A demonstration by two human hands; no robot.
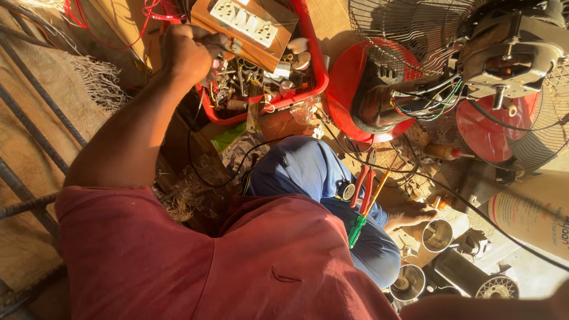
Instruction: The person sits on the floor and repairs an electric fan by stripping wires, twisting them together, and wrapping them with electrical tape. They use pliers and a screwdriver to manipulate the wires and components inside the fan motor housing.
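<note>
At the right edge a pale cylindrical package lies on its side, its label showing red and blue print and cut off by the frame. Your left hand reaches into the red plastic tray at the top centre, fingers curled closed among small metal parts; whether they pinch any one piece, you cannot tell from this view. The tray holds a clutter of screws, fittings and wire ends, with a tan switchboard bearing white sockets propped across its far side. Your right hand shows only as a blurred strip at the lower right corner, so its state cannot be told. On your lap, over blue trousers, rest red-handled pliers and a green-handled screwdriver, touching. A stripped fan motor with loose coloured wires stands at upper right, beside a wire fan guard. Your red shirt hides the ground below the lap
</note>
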